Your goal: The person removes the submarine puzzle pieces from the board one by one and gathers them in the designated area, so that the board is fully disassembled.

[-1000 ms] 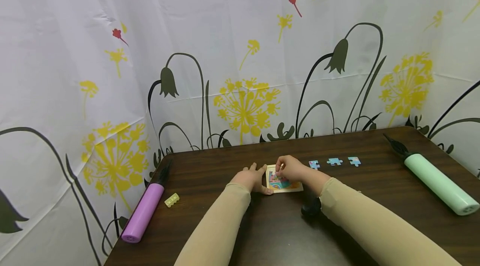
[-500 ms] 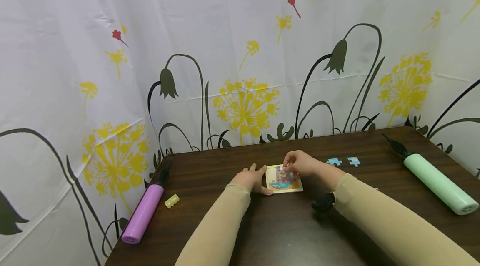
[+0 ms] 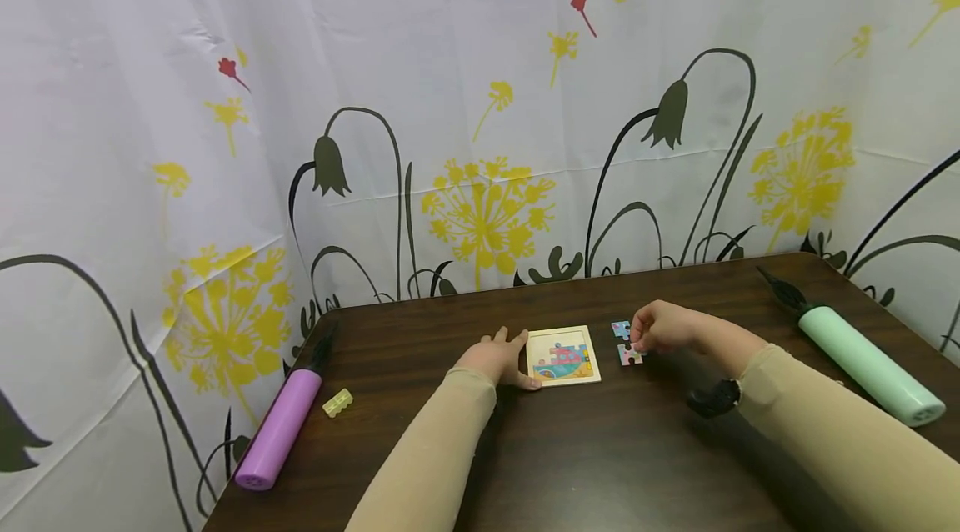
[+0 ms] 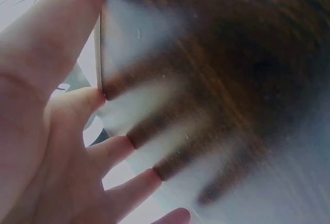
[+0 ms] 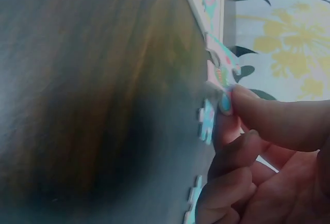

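Observation:
My right hand (image 3: pixel 663 328) pinches a pink jigsaw piece (image 3: pixel 630 356) between thumb and fingertips, to the right of a small wooden puzzle tray (image 3: pixel 595 353). Seen from the right wrist, the piece (image 5: pixel 221 69) shows knobs and a printed picture. Fingers spread, my left hand (image 3: pixel 491 361) rests at the tray's left edge; its fingertips touch the tabletop in the left wrist view. Joined pieces (image 3: pixel 566 361) in pink, blue and orange fill the tray's lower part, with bare wood above. Just beyond the held piece lies a blue jigsaw piece (image 3: pixel 621 329).
More blue pieces (image 5: pixel 207 122) lie by my right hand, which hides them in the head view. A yellow block (image 3: pixel 337 403) and a purple balloon pump (image 3: pixel 281 428) are on the left. A green pump (image 3: pixel 870 365) lies right. A floral curtain (image 3: pixel 480 98) hangs behind the table.
My right hand has moved right from over the tray, carrying the pink jigsaw piece out of it. More bare wood shows in the tray. My left hand stays at its edge.

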`<state>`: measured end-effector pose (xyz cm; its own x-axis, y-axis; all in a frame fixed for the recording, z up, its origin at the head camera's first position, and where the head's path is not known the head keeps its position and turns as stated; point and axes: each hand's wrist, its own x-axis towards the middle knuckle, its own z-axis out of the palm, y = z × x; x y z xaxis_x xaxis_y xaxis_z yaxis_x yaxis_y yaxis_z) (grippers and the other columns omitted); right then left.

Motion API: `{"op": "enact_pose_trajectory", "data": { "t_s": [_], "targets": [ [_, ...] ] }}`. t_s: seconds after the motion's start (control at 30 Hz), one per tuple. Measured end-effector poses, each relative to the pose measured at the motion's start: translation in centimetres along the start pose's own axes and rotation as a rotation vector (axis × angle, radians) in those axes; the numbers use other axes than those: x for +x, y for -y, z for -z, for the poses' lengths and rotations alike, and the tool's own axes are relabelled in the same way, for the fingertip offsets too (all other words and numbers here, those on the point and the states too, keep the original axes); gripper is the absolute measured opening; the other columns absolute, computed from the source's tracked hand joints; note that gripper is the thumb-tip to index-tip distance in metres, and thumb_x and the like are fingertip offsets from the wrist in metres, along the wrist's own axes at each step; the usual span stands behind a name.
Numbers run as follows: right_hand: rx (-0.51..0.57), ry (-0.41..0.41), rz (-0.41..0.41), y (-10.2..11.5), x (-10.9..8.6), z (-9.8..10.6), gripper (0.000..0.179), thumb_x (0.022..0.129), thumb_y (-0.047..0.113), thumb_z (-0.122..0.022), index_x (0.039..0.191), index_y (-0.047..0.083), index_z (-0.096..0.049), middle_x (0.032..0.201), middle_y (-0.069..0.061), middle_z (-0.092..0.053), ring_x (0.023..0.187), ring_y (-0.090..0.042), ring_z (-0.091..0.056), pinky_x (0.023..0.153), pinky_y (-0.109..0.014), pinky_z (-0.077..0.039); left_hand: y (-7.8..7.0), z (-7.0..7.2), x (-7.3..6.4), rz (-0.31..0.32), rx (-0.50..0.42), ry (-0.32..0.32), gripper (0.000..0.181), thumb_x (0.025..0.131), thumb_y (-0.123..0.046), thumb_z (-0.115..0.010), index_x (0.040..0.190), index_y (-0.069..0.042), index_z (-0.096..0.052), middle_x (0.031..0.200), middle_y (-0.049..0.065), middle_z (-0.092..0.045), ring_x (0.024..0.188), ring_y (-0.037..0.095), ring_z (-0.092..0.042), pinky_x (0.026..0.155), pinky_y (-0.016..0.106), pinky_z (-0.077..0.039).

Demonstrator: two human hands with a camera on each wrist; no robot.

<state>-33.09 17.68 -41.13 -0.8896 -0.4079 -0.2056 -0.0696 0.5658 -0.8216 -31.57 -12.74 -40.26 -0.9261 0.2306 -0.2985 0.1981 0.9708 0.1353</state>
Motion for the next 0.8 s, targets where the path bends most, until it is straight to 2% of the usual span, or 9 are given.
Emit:
{"op": "enact_pose_trajectory", "data": {
  "t_s": [0.23, 0.5, 0.8],
  "targets": [
    [-0.024, -0.014, -0.029, -0.5, -0.5, -0.5, 0.01, 0.085, -0.001, -0.07, 0.083, 0.002, -0.061, 0.068, -0.001, -0.054, 0.053, -0.011, -0.044, 0.046, -0.022, -0.033, 0.0, 0.3, 0.0, 0.0, 0.0, 0.015, 0.096, 0.078, -0.058, -0.076, 0.156, -0.024, -0.033, 0.159, 0.014, -0.027, 0.142, 0.039, -0.03, 0.106, 0.056, -0.034],
    [-0.079, -0.079, -0.012, -0.6, 0.0, -1.1, 0.01, 0.086, -0.002, -0.069, 0.081, 0.003, -0.061, 0.067, 0.0, -0.053, 0.054, -0.013, -0.046, 0.047, -0.023, -0.034, 0.1, 0.9, 0.4, -0.008, 0.01, 0.033, 0.096, 0.079, -0.059, -0.075, 0.157, -0.025, -0.031, 0.159, 0.014, -0.027, 0.142, 0.038, -0.029, 0.106, 0.055, -0.034],
    [-0.06, -0.169, -0.017, 0.0, 0.9, -1.0, 0.009, 0.085, -0.004, -0.068, 0.083, 0.001, -0.061, 0.068, -0.002, -0.057, 0.055, -0.014, -0.049, 0.048, -0.026, -0.038, 0.6, 1.4, 1.0, -0.018, 0.005, 0.061, 0.096, 0.079, -0.058, -0.075, 0.157, -0.024, -0.03, 0.16, 0.014, -0.026, 0.142, 0.038, -0.029, 0.106, 0.055, -0.034]
  ]
}}
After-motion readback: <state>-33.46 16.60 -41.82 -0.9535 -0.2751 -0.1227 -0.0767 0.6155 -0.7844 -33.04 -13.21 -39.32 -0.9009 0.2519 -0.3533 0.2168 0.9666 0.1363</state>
